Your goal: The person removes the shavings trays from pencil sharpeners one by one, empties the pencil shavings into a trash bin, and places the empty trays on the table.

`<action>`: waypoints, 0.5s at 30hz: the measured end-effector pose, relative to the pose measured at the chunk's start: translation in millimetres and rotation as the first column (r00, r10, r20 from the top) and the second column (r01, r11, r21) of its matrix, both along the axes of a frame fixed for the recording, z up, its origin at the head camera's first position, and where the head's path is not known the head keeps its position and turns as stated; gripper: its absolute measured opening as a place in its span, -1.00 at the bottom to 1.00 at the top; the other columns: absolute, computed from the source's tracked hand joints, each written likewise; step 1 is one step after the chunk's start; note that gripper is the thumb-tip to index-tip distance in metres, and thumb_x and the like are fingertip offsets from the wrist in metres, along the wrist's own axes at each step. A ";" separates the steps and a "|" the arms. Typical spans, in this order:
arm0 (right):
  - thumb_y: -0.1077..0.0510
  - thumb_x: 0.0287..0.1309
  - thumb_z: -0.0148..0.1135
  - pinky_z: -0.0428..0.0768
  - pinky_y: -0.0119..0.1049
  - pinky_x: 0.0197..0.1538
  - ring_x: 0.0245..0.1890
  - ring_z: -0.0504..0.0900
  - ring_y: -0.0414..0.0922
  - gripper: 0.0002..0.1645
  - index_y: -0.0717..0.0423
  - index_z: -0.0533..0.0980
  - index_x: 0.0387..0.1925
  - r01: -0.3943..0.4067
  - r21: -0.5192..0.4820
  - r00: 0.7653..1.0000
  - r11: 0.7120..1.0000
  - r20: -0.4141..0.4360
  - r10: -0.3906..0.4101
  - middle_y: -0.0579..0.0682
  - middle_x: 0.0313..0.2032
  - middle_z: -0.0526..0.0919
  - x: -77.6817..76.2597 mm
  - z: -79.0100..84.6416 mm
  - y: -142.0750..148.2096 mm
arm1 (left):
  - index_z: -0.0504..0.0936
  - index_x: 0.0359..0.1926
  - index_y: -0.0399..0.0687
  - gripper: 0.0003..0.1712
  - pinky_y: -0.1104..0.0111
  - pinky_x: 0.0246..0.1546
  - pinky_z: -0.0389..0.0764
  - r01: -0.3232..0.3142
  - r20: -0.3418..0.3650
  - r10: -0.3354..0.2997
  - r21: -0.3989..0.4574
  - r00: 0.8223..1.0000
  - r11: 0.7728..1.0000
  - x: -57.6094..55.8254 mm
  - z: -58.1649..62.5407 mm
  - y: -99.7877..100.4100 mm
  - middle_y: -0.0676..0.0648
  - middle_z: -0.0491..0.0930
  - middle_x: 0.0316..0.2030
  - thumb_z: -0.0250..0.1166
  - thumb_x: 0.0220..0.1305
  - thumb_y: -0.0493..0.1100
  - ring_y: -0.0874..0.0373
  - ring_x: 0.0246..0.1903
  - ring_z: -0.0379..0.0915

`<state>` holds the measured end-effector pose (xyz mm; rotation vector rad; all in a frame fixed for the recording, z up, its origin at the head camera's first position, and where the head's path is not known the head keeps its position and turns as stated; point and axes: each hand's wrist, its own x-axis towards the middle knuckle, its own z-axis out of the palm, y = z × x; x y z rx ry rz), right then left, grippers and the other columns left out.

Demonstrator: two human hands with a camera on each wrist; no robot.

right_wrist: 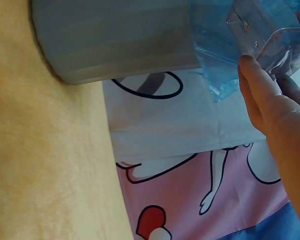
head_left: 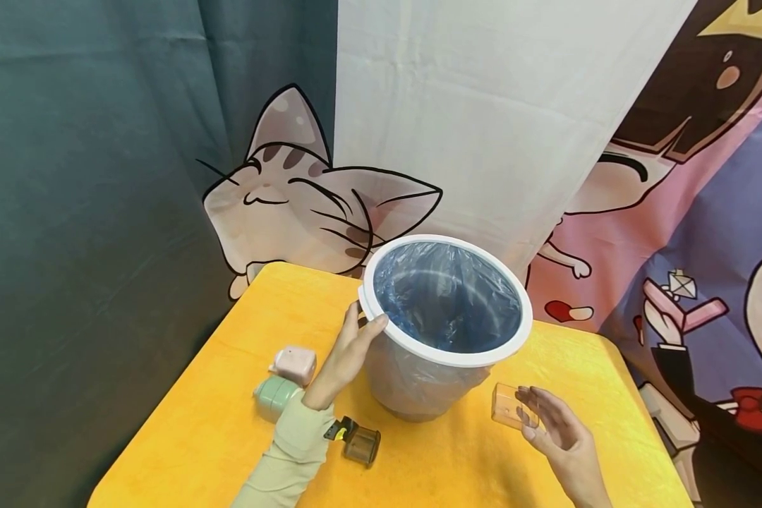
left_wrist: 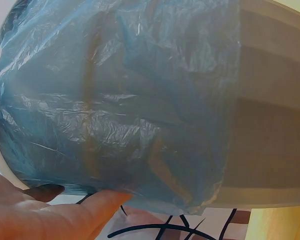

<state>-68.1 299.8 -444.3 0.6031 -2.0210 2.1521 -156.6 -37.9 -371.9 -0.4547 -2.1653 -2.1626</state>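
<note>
A white trash bin (head_left: 406, 395) with a white rim (head_left: 446, 358) stands upright, lined with a translucent blue plastic bag (head_left: 444, 303) folded over its outside. At the rim's left side my left hand (head_left: 346, 356) grips it, thumb near the top edge and other fingers partly hidden behind. In the left wrist view, the bag (left_wrist: 140, 100) fills much of the picture beside the hand (left_wrist: 55, 215). Right of the bin, my right hand (head_left: 561, 437) holds a small clear plastic box (head_left: 506, 406) between thumb and fingers. The right wrist view shows this box (right_wrist: 255, 30) tilted, overlapping the bag.
On the yellow-covered table (head_left: 432, 466), a pink rounded container (head_left: 295, 363) and a green one (head_left: 276, 396) sit left of my left forearm. A dark translucent brown container (head_left: 362, 446) is just right of that wrist. Printed curtains (head_left: 482, 106) hang behind the table.
</note>
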 end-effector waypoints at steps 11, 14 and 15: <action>0.67 -0.09 -0.20 0.20 -0.11 -0.01 0.10 -0.02 0.23 -0.32 0.46 -0.07 0.13 -0.084 -0.092 0.996 0.992 0.017 0.086 0.47 0.08 -0.02 1.8 -25.0 -7.2 | -0.14 0.24 -0.04 -0.25 0.18 0.09 -0.13 -0.008 0.008 0.008 -0.019 1.000 1.000 5.4 7.0 0.0 -0.07 -0.15 0.21 0.01 0.14 0.05 0.18 0.16 -0.26; 0.69 -0.11 -0.19 0.18 -0.13 0.01 0.09 -0.04 0.24 -0.32 0.51 -0.09 0.12 -0.124 -0.103 0.992 0.987 -0.002 0.125 0.48 0.08 -0.03 1.1 -31.4 -9.4 | -0.12 0.24 0.05 -0.24 0.19 0.09 -0.09 -0.012 0.002 0.012 -0.016 1.000 1.000 -3.1 -5.4 -0.1 -0.01 -0.12 0.20 0.02 0.11 0.11 0.22 0.15 -0.22; 0.70 -0.13 -0.19 0.17 -0.13 0.02 0.09 -0.05 0.25 -0.32 0.53 -0.10 0.11 -0.137 -0.100 0.991 0.986 -0.012 0.136 0.49 0.07 -0.03 0.5 -33.8 -10.0 | -0.12 0.24 0.07 -0.23 0.20 0.08 -0.07 -0.013 0.000 0.013 -0.010 1.000 1.000 -5.9 -9.3 -0.2 0.01 -0.11 0.20 0.03 0.10 0.12 0.23 0.15 -0.21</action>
